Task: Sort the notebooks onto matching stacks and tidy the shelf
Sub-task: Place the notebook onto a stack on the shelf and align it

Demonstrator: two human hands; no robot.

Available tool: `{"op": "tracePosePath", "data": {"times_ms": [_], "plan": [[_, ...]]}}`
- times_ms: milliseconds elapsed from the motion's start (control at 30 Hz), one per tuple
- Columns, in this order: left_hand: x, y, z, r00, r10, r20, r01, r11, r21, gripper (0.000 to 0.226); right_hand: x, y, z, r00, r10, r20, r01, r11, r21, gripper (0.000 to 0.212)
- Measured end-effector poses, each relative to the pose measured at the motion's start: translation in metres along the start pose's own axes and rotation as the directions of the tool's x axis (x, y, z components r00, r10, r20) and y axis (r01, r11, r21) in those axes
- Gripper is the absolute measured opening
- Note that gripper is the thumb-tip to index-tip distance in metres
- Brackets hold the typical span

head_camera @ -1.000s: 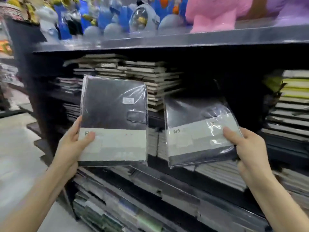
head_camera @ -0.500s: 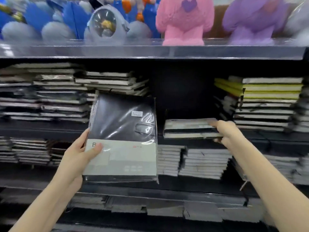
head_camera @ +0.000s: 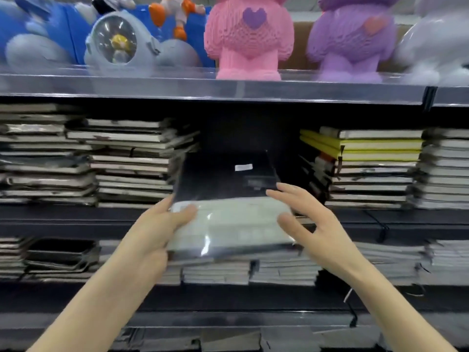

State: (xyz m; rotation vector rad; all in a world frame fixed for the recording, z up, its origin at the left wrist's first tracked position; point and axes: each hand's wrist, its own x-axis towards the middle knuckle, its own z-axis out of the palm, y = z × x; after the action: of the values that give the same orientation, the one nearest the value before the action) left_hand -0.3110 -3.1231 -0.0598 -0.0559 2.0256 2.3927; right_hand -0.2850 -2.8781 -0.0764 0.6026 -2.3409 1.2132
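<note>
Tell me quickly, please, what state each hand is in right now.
Left hand: holds the wrapped black notebook by its lower left corner.
Right hand: open, fingers spread at the notebook's right edge; contact cannot be told.

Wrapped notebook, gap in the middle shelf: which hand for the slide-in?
Left, probably. The left hand grips the wrapped notebook at its near left corner, thumb on top, so it can push it into the gap. The right hand is open by the right edge, gripping nothing.
</note>
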Motion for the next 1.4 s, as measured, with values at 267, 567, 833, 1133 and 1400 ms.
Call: {"op": "tracePosePath", "data": {"times_ms": [267, 567, 833, 1133, 1400], "plan": [[0.089, 0.000, 0.074, 0.998, 0.063, 0.018, -0.053, 0.609, 0.791, 0.052, 0.046, 0.057, -0.030, 0.965, 0.261, -0.017, -0.257, 0.936, -0.240, 0.045], [0.060, -0.041, 0.070, 0.897, 0.330, 0.295, -0.439, 0.578, 0.688, 0.065, 0.052, 0.086, -0.046, 0.982, 0.158, 0.100, -0.109, 0.918, -0.380, 0.029], [0.054, -0.059, 0.076, 0.819, 0.531, 0.216, -0.510, 0.504, 0.697, 0.043, 0.056, 0.103, -0.058, 0.977, 0.138, 0.166, -0.081, 0.947, -0.310, 0.026], [0.093, -0.049, 0.063, 0.852, 0.396, 0.342, -0.518, 0.549, 0.656, 0.070, 0.050, 0.099, -0.044, 0.993, 0.070, 0.091, -0.028, 0.915, -0.402, 0.048], [0.136, -0.036, 0.080, 0.839, 0.366, 0.403, -0.540, 0.469, 0.699, 0.059, 0.088, 0.124, -0.044, 0.981, 0.160, 0.106, -0.103, 0.904, -0.414, 0.042]]}}
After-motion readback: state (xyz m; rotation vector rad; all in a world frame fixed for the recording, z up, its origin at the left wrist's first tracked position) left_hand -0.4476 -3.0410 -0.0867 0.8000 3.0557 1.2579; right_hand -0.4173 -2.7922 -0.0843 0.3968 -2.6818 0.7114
